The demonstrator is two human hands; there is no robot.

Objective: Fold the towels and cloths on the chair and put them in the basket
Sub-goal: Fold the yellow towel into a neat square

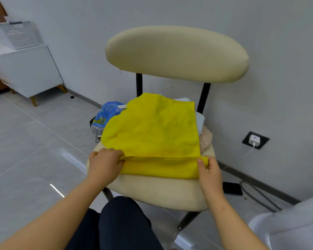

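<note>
Folding the yellow cloth (152, 127) starts at its near edge, in the middle of the frame on the cream chair (161, 193). The left hand (105, 164) and right hand (209, 171) each pinch one end of the turned-over strip, fingers curled round it. Both ends should move together and stay level, so the fold lands straight. A fluffy beige towel (206, 138) peeks out at the right. A white basket (16, 34) sits upper left.
</note>
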